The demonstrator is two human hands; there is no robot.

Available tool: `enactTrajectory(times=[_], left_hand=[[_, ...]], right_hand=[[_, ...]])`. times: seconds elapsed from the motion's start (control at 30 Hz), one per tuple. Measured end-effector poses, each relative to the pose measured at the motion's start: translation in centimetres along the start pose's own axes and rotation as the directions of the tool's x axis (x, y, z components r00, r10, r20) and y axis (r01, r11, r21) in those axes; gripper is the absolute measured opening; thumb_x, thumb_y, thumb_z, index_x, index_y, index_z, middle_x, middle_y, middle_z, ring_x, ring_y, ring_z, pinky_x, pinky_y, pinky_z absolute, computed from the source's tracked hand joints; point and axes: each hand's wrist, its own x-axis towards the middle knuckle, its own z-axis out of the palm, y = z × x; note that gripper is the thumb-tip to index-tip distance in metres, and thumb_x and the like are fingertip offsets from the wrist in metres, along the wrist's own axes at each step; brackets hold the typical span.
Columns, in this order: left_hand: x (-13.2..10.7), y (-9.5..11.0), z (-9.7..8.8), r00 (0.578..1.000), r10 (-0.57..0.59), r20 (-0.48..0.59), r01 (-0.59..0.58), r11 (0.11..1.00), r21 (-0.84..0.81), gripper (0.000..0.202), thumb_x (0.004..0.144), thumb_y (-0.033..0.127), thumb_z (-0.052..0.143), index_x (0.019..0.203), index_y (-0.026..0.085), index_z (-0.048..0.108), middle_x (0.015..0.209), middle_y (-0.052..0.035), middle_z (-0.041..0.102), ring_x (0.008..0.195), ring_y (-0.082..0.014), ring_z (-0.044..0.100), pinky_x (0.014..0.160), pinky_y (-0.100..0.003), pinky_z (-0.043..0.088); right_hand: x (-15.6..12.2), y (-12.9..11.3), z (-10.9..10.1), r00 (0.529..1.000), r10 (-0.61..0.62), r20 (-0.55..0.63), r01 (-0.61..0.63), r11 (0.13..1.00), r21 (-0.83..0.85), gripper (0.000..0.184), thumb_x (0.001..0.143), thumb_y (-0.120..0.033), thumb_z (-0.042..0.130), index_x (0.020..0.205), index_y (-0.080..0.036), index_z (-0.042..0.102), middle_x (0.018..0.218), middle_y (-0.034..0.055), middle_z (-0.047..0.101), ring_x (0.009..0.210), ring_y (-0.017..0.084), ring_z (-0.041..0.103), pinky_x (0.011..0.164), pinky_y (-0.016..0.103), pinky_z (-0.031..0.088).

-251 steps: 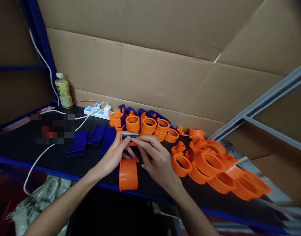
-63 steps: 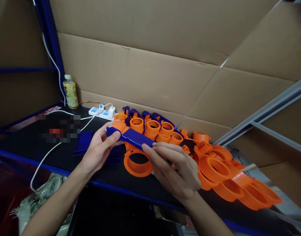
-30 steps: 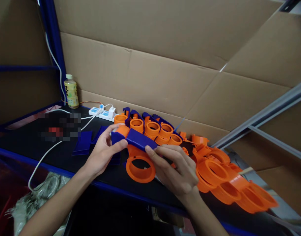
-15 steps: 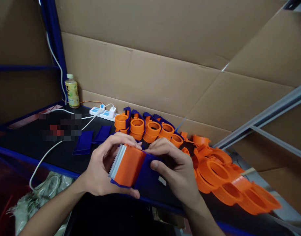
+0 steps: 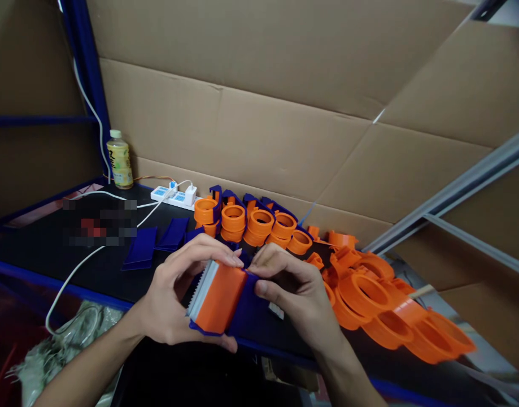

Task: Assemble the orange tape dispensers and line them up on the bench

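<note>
While the left hand [image 5: 166,305] grasps an orange-and-blue tape dispenser [image 5: 220,299], fingers over the top and thumb underneath, the right hand [image 5: 299,291] pinches its blue part between thumb and fingertips. The dispenser is tilted, held over the front edge of the black tabletop [image 5: 98,271], with its serrated metal blade [image 5: 202,289] facing the left palm. A small pale piece [image 5: 276,310] lies just beside the right thumb. Along the back edge stand stacked orange rings with blue covers [image 5: 259,220], next to a white power strip [image 5: 160,194]; a yellow-labelled bottle [image 5: 121,167] stands at the back left corner. Flat blue panels [image 5: 140,249] lie left of the hands, and loose orange ring frames [image 5: 365,288] are heaped toward the right edge.
</note>
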Motion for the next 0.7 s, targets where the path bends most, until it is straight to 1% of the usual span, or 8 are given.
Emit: enactTrajectory(times=[0.03, 0.1, 0.2, 0.33, 0.43, 0.53, 0.63, 0.7], left_hand=[[0.0, 0.0, 0.1, 0.999, -0.024, -0.021, 0.024, 1.0, -0.001, 0.083, 0.05, 0.011, 0.096, 0.123, 0.029, 0.063, 0.12, -0.0094, 0.067, 0.111, -0.0328, 0.064, 0.105, -0.052, 0.049], [0.1, 0.0, 0.3, 0.991, -0.093, -0.098, 0.092, 0.996, -0.015, 0.08, 0.055, 0.008, 0.094, 0.124, 0.03, 0.059, 0.127, -0.0094, 0.067, 0.118, -0.0327, 0.063, 0.106, -0.048, 0.048], [0.1, -0.4, 0.5, 0.945, -0.204, -0.256, 0.197, 0.979, -0.053, 0.073, 0.062, 0.014, 0.092, 0.125, 0.029, 0.057, 0.125, -0.0086, 0.069, 0.12, -0.0319, 0.064, 0.102, -0.042, 0.049], [0.1, -1.7, 0.8, 0.848, -0.352, -0.397, 0.305, 0.935, -0.18, 0.063, 0.069, 0.026, 0.09, 0.124, 0.027, 0.059, 0.119, -0.0061, 0.07, 0.11, -0.0271, 0.067, 0.094, -0.034, 0.052], [0.4, -2.5, 1.4, 0.819, -0.501, -0.278, 0.396, 0.845, -0.359, 0.059, 0.075, 0.028, 0.086, 0.128, 0.026, 0.058, 0.123, -0.0071, 0.068, 0.117, -0.0268, 0.064, 0.1, -0.037, 0.051], [0.9, -2.8, 1.4, 0.803, -0.579, -0.138, 0.44, 0.733, -0.519, 0.046, 0.09, 0.037, 0.071, 0.131, 0.024, 0.059, 0.135, -0.0119, 0.063, 0.13, -0.0308, 0.057, 0.105, -0.046, 0.05], [1.3, -2.7, 0.7, 0.801, -0.591, -0.1, 0.445, 0.698, -0.561, 0.038, 0.096, 0.036, 0.061, 0.132, 0.022, 0.061, 0.139, -0.014, 0.062, 0.131, -0.0339, 0.057, 0.105, -0.054, 0.05], [1.5, -2.6, 0.2, 0.806, -0.589, -0.059, 0.468, 0.694, -0.547, 0.036, 0.096, 0.034, 0.06, 0.129, 0.02, 0.063, 0.137, -0.0153, 0.065, 0.128, -0.035, 0.06, 0.104, -0.055, 0.051]], right_hand=[[-0.2, -0.3, 0.0, 0.999, -0.028, -0.022, 0.025, 0.994, -0.111, 0.006, 0.09, -0.028, 0.073, 0.093, -0.022, 0.073, 0.089, 0.0036, 0.069, 0.084, 0.018, 0.067, 0.077, 0.034, 0.058], [-0.8, -0.9, 0.0, 0.99, -0.128, -0.053, 0.098, 0.919, -0.383, 0.022, 0.093, -0.024, 0.068, 0.114, -0.025, 0.072, 0.109, 0.008, 0.069, 0.101, 0.022, 0.067, 0.088, 0.04, 0.057], [-1.9, -1.5, 0.1, 0.959, -0.28, 0.039, 0.233, 0.703, -0.672, 0.05, 0.09, -0.026, 0.072, 0.138, -0.024, 0.061, 0.129, 0.0132, 0.062, 0.119, 0.029, 0.06, 0.098, 0.047, 0.054], [-2.8, -1.1, -0.2, 0.927, -0.347, 0.144, 0.322, 0.533, -0.783, 0.054, 0.09, -0.011, 0.069, 0.141, -0.024, 0.059, 0.117, 0.0108, 0.067, 0.106, 0.024, 0.065, 0.091, 0.04, 0.057], [-2.4, -0.4, -1.9, 0.946, -0.309, 0.099, 0.267, 0.568, -0.778, 0.049, 0.093, -0.008, 0.063, 0.138, -0.026, 0.062, 0.11, 0.0083, 0.068, 0.097, 0.02, 0.067, 0.082, 0.035, 0.058], [-0.9, 0.5, -6.1, 0.975, -0.218, 0.046, 0.172, 0.602, -0.78, 0.032, 0.094, -0.019, 0.066, 0.124, -0.026, 0.071, 0.1, 0.0049, 0.072, 0.086, 0.019, 0.069, 0.072, 0.031, 0.056], [1.2, 2.7, -13.2, 0.976, -0.207, -0.067, 0.056, 0.535, -0.843, 0.014, 0.088, -0.031, 0.074, 0.096, -0.021, 0.08, 0.081, 0.0041, 0.074, 0.066, 0.015, 0.067, 0.055, 0.026, 0.048], [2.6, 4.9, -18.3, 0.97, -0.227, -0.085, 0.039, 0.491, -0.87, 0.02, 0.086, -0.036, 0.075, 0.084, -0.016, 0.081, 0.07, 0.0068, 0.073, 0.054, 0.013, 0.062, 0.048, 0.026, 0.04]])
